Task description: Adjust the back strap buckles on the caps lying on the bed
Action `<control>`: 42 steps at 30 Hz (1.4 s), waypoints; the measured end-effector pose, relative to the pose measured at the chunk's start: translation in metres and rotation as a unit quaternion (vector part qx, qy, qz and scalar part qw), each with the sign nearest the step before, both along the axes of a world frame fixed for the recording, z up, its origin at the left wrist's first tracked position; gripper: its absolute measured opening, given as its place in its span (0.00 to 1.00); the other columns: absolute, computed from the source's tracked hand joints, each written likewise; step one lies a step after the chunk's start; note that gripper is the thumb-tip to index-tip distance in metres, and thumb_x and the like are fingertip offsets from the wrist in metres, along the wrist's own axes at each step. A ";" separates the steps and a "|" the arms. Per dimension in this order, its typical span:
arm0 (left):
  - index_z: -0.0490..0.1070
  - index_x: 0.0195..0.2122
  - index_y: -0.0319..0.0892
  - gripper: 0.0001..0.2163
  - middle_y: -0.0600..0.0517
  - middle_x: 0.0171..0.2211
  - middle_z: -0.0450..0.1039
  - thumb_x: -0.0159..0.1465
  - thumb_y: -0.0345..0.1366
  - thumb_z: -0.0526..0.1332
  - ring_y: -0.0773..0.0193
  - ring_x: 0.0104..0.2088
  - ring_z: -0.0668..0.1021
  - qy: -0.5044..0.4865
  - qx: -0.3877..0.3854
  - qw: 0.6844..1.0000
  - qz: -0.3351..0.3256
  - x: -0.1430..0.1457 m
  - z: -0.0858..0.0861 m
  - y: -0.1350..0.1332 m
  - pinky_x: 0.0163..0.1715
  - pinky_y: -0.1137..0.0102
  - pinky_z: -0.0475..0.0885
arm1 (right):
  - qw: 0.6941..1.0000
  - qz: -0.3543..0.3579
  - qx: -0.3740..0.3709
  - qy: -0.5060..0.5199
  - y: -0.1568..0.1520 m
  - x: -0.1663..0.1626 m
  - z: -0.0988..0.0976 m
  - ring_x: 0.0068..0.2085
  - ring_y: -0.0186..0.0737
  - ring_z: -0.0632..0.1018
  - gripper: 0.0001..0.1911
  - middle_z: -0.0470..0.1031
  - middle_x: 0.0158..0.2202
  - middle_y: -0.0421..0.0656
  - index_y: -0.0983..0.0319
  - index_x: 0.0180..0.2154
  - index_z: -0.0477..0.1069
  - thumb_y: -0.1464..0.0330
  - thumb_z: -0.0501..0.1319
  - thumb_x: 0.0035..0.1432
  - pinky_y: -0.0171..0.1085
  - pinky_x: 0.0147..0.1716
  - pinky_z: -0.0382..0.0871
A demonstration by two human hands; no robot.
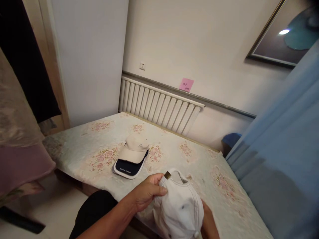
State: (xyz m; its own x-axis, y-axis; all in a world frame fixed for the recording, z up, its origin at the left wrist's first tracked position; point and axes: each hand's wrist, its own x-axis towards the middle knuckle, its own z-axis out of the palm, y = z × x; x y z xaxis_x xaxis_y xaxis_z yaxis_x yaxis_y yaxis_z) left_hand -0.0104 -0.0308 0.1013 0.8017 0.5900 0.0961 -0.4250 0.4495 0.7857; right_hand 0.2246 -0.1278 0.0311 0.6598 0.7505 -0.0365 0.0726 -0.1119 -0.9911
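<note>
A white baseball cap (181,205) is above the near edge of the bed, its back opening and strap facing up and away. My left hand (151,191) pinches the cap's strap between thumb and fingers, beside a brass-coloured buckle (167,175). On the cap's right side, my right hand (208,215) is mostly hidden behind the cloth, and its fingers do not show. Farther off on the bed lies a beige cap (134,148), stacked on a dark navy cap (129,166) with lettering and a pale brim edge.
The caps lie on a flower-patterned bed cover (171,146). Behind it stand a white radiator (159,103) and a wall with a pink note (186,85). A blue curtain (281,139) hangs at right, clothes (22,109) at left. My dark-clothed knee (96,209) is below.
</note>
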 end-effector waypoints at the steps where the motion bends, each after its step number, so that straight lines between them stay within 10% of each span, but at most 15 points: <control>1: 0.70 0.38 0.36 0.15 0.48 0.33 0.73 0.47 0.29 0.67 0.63 0.34 0.75 0.003 -0.002 1.000 0.001 0.001 0.002 -0.002 0.36 0.72 0.66 | 1.000 -0.003 0.001 -0.023 -0.001 0.003 0.018 0.33 0.48 0.77 0.16 0.78 0.29 0.45 0.62 0.29 0.75 0.61 0.66 0.36 0.40 0.34 0.71; 5: 0.70 0.38 0.37 0.15 0.49 0.32 0.73 0.49 0.29 0.66 0.64 0.34 0.75 0.003 -0.002 1.000 -0.010 0.008 0.010 -0.013 0.35 0.72 0.65 | 0.976 -0.011 0.067 -0.207 -0.010 -0.013 0.094 0.35 0.43 0.76 0.14 0.76 0.33 0.44 0.61 0.36 0.72 0.60 0.63 0.47 0.39 0.37 0.70; 9: 0.70 0.42 0.39 0.17 0.50 0.33 0.72 0.49 0.27 0.65 0.65 0.33 0.73 -0.009 0.013 0.999 -0.045 0.016 0.020 -0.023 0.35 0.72 0.65 | 0.857 0.197 0.148 -0.453 -0.015 -0.055 0.143 0.38 0.42 0.73 0.08 0.73 0.35 0.45 0.58 0.39 0.70 0.69 0.56 0.56 0.40 0.39 0.66; 15: 0.70 0.41 0.40 0.17 0.54 0.33 0.70 0.49 0.25 0.61 0.68 0.33 0.71 0.026 0.072 0.996 -0.033 0.020 0.024 -0.030 0.34 0.74 0.63 | 0.667 0.270 0.035 -0.693 -0.002 -0.080 0.139 0.32 0.41 0.68 0.09 0.69 0.31 0.43 0.57 0.37 0.71 0.74 0.55 0.57 0.39 0.31 0.59; 18: 0.70 0.40 0.39 0.15 0.54 0.33 0.70 0.50 0.24 0.60 0.66 0.36 0.70 0.041 0.096 0.994 -0.023 0.022 0.020 -0.031 0.37 0.74 0.63 | 0.621 0.283 0.029 -0.731 0.000 -0.077 0.130 0.31 0.40 0.68 0.07 0.70 0.29 0.42 0.58 0.35 0.70 0.74 0.57 0.55 0.38 0.31 0.58; 21: 0.71 0.41 0.39 0.18 0.54 0.34 0.71 0.48 0.22 0.58 0.66 0.37 0.71 0.031 0.089 0.995 -0.019 0.023 0.017 -0.033 0.39 0.72 0.64 | 0.664 0.286 0.034 -0.690 -0.002 -0.070 0.125 0.30 0.39 0.69 0.08 0.70 0.28 0.41 0.59 0.37 0.68 0.75 0.54 0.56 0.37 0.30 0.59; 27: 0.70 0.42 0.38 0.15 0.51 0.30 0.72 0.51 0.29 0.61 0.65 0.30 0.74 0.012 -0.021 0.997 -0.072 0.023 0.013 -0.036 0.35 0.70 0.66 | 0.876 0.248 0.034 -0.412 -0.005 -0.067 0.128 0.24 0.33 0.70 0.10 0.69 0.22 0.36 0.60 0.35 0.67 0.73 0.49 0.58 0.32 0.27 0.62; 35: 0.70 0.32 0.37 0.11 0.54 0.24 0.70 0.48 0.34 0.66 0.71 0.22 0.70 0.112 -0.060 0.992 0.013 0.020 0.016 -0.035 0.24 0.76 0.60 | 0.878 0.281 0.062 -0.382 -0.005 -0.061 0.132 0.39 0.38 0.75 0.13 0.74 0.39 0.44 0.60 0.44 0.68 0.71 0.51 0.59 0.36 0.40 0.67; 42: 0.70 0.33 0.37 0.10 0.54 0.28 0.70 0.53 0.38 0.64 0.69 0.28 0.70 0.115 0.054 0.991 0.046 0.017 0.016 -0.035 0.30 0.75 0.61 | 0.826 0.319 0.085 -0.457 -0.008 -0.067 0.125 0.42 0.38 0.74 0.14 0.69 0.50 0.46 0.56 0.43 0.70 0.73 0.57 0.55 0.38 0.43 0.66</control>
State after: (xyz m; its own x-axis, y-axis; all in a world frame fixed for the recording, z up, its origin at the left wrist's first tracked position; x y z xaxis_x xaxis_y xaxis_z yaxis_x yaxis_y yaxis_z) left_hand 0.0065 -0.0662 0.1171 0.7532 0.6576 -0.0163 -0.2647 0.3258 0.9076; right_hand 0.1575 -0.1362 0.1561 -0.1787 0.8988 0.4002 0.7895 0.3737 -0.4868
